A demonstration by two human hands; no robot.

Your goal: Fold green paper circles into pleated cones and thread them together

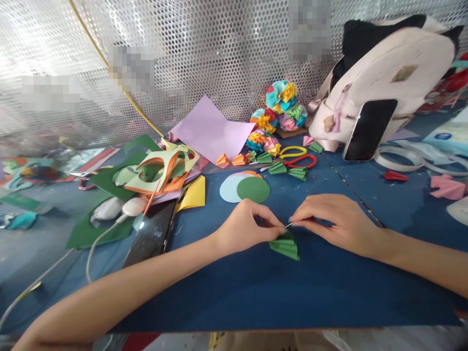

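Green paper (pixel 284 247) sits pinched between thumb and finger of the left hand (pixel 248 225), lower centre of the frame; the right hand (pixel 338 222) pinches a thin pale rod (pixel 289 224) meeting those fingertips. The paper is pleated, fan-like. Blue tabletop (pixel 263 300) spreads below to its edge near the frame's bottom.

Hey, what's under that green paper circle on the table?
The green paper circle overlaps a light blue circle, whose left part shows. An orange edge and a purple edge peek out behind. Anything else fully underneath is covered and can't be seen.
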